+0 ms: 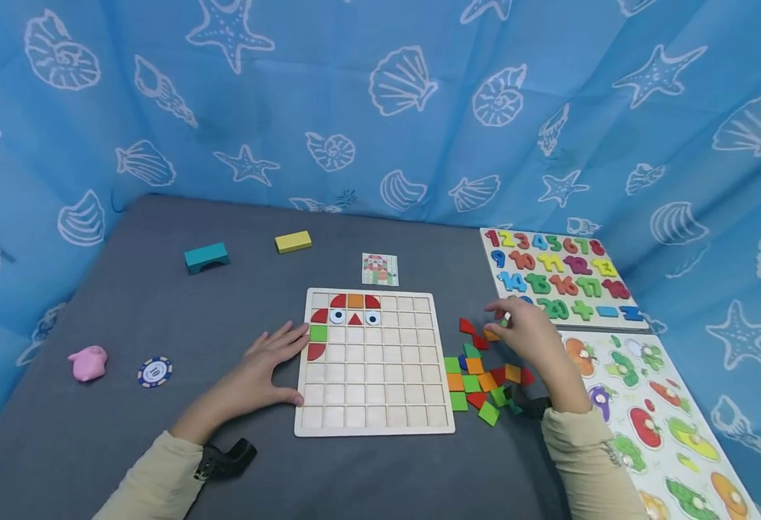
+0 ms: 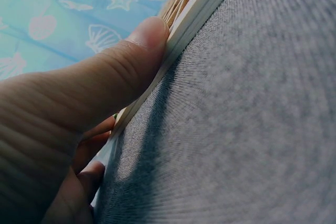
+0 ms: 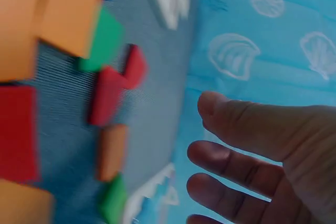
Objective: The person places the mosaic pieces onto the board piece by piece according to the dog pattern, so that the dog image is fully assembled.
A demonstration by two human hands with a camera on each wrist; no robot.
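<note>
A wooden grid board [image 1: 375, 396] lies flat mid-table. Its upper left squares hold red, orange and green tiles and two round eye tiles [image 1: 337, 316]. My left hand [image 1: 259, 372] rests at the board's left edge, fingers extended; in the left wrist view the thumb [image 2: 149, 38] presses against the wooden rim. To the right of the board, my right hand [image 1: 530, 336] is over the far end of a spread of loose colored tiles [image 1: 471, 383]. Thumb and fingertips stand apart with nothing between them in the right wrist view, beside red tiles [image 3: 107, 95] and an orange tile [image 3: 112, 153].
A small picture card [image 1: 380, 269] lies behind the board. At right are a number puzzle [image 1: 572, 278] and a vegetable puzzle [image 1: 663, 426]. Leftward sit a yellow block [image 1: 293, 242], a teal arch block [image 1: 207, 257], a pink pig figure [image 1: 88, 363] and a poker chip [image 1: 155, 372].
</note>
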